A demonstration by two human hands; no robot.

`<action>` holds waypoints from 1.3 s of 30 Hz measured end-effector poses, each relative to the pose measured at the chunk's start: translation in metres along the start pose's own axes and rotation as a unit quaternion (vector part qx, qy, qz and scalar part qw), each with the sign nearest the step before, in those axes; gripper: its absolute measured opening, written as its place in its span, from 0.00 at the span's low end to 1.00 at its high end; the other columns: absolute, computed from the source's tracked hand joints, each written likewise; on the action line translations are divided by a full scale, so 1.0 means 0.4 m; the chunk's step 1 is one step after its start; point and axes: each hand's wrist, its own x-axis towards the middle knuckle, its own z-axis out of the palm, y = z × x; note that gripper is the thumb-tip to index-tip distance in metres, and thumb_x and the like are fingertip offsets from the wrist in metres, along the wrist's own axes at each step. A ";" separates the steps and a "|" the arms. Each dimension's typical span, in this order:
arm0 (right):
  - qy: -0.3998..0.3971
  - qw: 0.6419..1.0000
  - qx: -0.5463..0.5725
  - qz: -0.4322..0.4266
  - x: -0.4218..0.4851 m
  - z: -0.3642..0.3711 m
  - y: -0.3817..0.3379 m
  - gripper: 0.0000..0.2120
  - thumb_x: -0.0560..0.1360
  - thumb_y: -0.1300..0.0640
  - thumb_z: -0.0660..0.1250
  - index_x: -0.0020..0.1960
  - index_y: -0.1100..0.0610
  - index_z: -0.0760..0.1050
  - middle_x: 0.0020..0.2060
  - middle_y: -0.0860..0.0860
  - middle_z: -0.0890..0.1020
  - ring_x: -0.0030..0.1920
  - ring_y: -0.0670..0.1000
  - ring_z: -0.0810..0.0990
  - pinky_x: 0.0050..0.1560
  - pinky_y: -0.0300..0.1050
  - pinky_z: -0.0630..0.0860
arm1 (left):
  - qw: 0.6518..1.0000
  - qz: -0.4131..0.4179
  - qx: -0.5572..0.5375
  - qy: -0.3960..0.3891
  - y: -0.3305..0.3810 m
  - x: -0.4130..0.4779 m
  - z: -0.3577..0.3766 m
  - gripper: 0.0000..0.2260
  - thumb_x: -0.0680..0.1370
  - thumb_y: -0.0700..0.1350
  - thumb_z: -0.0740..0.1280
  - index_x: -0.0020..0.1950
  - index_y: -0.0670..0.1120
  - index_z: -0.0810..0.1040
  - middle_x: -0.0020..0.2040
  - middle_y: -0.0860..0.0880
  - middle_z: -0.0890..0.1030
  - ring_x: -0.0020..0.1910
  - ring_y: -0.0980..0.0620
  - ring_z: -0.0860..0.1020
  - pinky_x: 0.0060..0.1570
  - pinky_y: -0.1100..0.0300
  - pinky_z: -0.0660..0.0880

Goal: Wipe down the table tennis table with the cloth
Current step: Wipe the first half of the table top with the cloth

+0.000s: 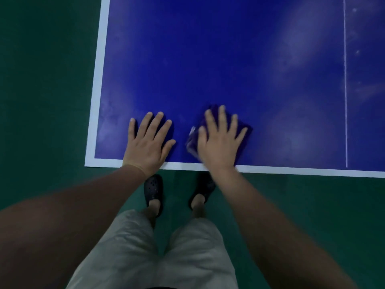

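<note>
Head view shows the right hand (220, 142) pressing the purple cloth (192, 142) flat-fingered by the blue surface (208, 59)'s near edge, the left hand (149, 142) flat and empty beside it; unpinched, the cloth could bunch or slide off.

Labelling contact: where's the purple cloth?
Head view: purple cloth under the flat right hand on the blue table, by its near white edge, right of the left hand.

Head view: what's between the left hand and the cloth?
Only bare blue table separates the left hand and the cloth, seen in the head view.
</note>
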 end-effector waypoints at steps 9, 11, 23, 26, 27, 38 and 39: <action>-0.056 0.997 -0.019 0.040 0.081 -0.092 0.379 0.26 0.81 0.42 0.50 0.79 0.42 0.61 0.81 0.47 0.57 0.80 0.60 0.55 0.74 0.73 0.51 | 0.997 -0.049 0.041 -0.033 0.032 0.008 -0.023 0.29 0.82 0.58 0.50 0.77 0.45 0.67 0.79 0.44 0.64 0.79 0.41 0.58 0.75 0.36 0.48; -0.030 0.995 0.008 0.098 0.169 -0.094 0.341 0.27 0.81 0.41 0.49 0.80 0.41 0.58 0.82 0.46 0.54 0.80 0.61 0.52 0.74 0.75 0.47 | 0.996 -0.064 0.049 -0.029 0.046 0.007 -0.029 0.28 0.81 0.57 0.51 0.76 0.43 0.68 0.78 0.43 0.64 0.78 0.41 0.58 0.75 0.36 0.48; -0.048 0.986 -0.057 -0.149 0.069 -0.099 0.565 0.26 0.80 0.40 0.52 0.77 0.42 0.66 0.79 0.48 0.63 0.78 0.61 0.61 0.73 0.73 0.55 | 0.999 -0.034 -0.035 -0.007 0.445 0.132 0.069 0.28 0.81 0.57 0.52 0.77 0.45 0.67 0.80 0.44 0.62 0.79 0.43 0.57 0.76 0.36 0.49; -0.028 0.999 -0.021 -0.016 0.212 -0.114 0.541 0.28 0.80 0.39 0.46 0.79 0.40 0.60 0.81 0.47 0.57 0.79 0.61 0.54 0.74 0.74 0.49 | 0.999 -0.029 -0.017 -0.028 0.482 0.149 0.099 0.28 0.82 0.58 0.49 0.79 0.47 0.63 0.81 0.45 0.59 0.81 0.44 0.53 0.77 0.37 0.46; -0.017 1.000 -0.004 0.017 0.239 -0.105 0.504 0.28 0.80 0.39 0.46 0.79 0.40 0.60 0.81 0.47 0.56 0.80 0.62 0.53 0.74 0.75 0.47 | 0.999 -0.029 -0.009 -0.026 0.481 0.151 0.107 0.28 0.82 0.58 0.49 0.79 0.47 0.63 0.81 0.45 0.59 0.81 0.45 0.52 0.77 0.37 0.46; -0.038 0.979 -0.064 -0.189 0.092 -0.106 0.731 0.25 0.79 0.42 0.55 0.76 0.42 0.67 0.79 0.49 0.63 0.77 0.62 0.61 0.73 0.73 0.55 | 1.000 -0.027 0.002 -0.011 0.478 0.153 0.117 0.27 0.82 0.57 0.50 0.79 0.47 0.64 0.81 0.45 0.59 0.81 0.44 0.52 0.77 0.40 0.43; -0.051 0.986 -0.065 -0.144 0.141 -0.121 0.755 0.26 0.80 0.41 0.52 0.77 0.42 0.65 0.80 0.49 0.62 0.78 0.62 0.59 0.73 0.73 0.54 | 1.000 -0.027 0.002 -0.009 0.479 0.154 0.119 0.27 0.82 0.57 0.50 0.79 0.47 0.63 0.81 0.45 0.59 0.81 0.44 0.52 0.77 0.40 0.43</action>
